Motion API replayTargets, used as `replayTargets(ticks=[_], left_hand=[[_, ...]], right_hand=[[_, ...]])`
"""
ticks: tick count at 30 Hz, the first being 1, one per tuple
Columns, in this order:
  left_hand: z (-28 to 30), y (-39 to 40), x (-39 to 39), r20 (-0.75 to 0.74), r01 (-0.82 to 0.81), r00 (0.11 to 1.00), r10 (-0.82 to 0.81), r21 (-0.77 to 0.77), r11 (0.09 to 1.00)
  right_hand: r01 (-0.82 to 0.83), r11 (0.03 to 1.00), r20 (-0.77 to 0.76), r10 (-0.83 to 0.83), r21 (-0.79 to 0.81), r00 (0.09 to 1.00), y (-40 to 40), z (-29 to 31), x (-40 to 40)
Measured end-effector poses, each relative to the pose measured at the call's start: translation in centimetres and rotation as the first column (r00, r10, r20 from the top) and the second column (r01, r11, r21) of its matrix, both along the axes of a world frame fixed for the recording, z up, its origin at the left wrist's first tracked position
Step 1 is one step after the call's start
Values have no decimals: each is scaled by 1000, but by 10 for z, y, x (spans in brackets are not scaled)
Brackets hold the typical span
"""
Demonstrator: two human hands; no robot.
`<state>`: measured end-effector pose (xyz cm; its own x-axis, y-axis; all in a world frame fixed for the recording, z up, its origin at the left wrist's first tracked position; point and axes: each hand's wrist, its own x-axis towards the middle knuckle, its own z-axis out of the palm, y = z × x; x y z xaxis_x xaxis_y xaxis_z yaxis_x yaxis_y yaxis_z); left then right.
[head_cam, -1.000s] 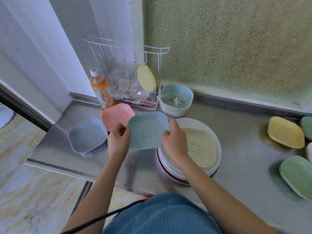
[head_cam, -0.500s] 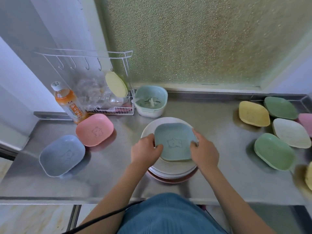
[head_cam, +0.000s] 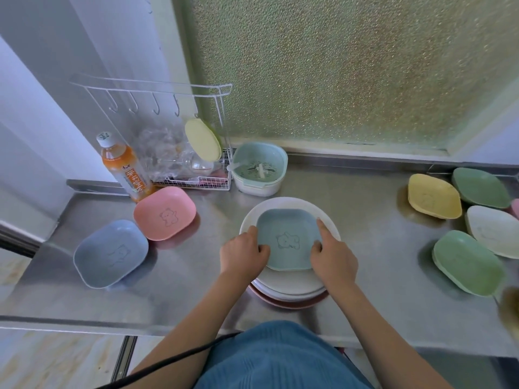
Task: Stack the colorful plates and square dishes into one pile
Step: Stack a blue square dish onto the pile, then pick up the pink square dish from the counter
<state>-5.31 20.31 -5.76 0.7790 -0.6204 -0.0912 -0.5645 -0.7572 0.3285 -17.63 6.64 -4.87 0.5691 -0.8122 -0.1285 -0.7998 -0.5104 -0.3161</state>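
The teal square dish (head_cam: 289, 238) lies on the pile of round plates (head_cam: 289, 282) near the desk's front edge, left hand (head_cam: 243, 255) and right hand (head_cam: 334, 259) pinching its sides. Centre it, then release both grips evenly.

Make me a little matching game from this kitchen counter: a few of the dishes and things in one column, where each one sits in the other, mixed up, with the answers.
Things
1. teal square dish
2. pink square dish
3. orange drink bottle
4. yellow square dish

Places
A. far right of the counter, beside a green dish
B. on top of the round plate pile, held at both sides by the left hand and right hand
C. upright at the back left, beside the wire rack
D. flat on the counter just in front of the bottle

Pairs: 1-B, 2-D, 3-C, 4-A
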Motion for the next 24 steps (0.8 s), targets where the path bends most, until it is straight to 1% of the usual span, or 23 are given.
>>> replayTargets(ticks=[2,4,6,7,9,11,13,14,16,17,19,20,22,24], left_hand=[[0,3,2,-7,-8,1000,8,2,1000],[1,6,3,-26,0,1000,0,-2,1000],[2,9,5,-58,-42,998,39,-45,998],[4,12,7,-78,-97,993,90,-85,992],[7,20,18,-123,-248,965,230,-163,955],[6,35,32,-165,-385,919,357,-195,902],[1,59,48,-176,-502,862,475,-177,846],[-3,73,56,-175,-566,823,541,-165,808],[-13,101,66,-194,-685,728,657,-159,711],[-17,113,70,-216,-733,679,702,-153,662],[-23,134,74,-257,-801,594,762,-97,591],[-26,144,75,-274,-814,568,776,-53,578],[-33,160,77,-313,-809,552,773,25,588],[-40,171,78,-370,-794,542,755,68,604]], right_hand=[[-10,999,-29,9,-34,1000,2,1,5],[31,996,-38,-34,-83,999,4,3,6],[91,986,6,-91,-139,996,6,7,7],[90,982,40,-85,-168,996,7,10,10],[28,977,113,-4,-212,994,14,17,22],[-110,969,164,148,-221,975,27,22,44],[-335,923,163,366,-186,916,48,27,73],[-451,878,152,473,-159,868,60,28,90],[-657,742,106,669,-131,735,83,25,122],[-733,671,71,741,-116,667,93,22,137],[-828,557,-8,829,-68,559,109,16,163],[-853,521,-51,851,-37,522,115,10,174],[-871,490,-121,867,27,484,124,-1,190],[-871,480,-161,873,105,461,132,-11,201]])
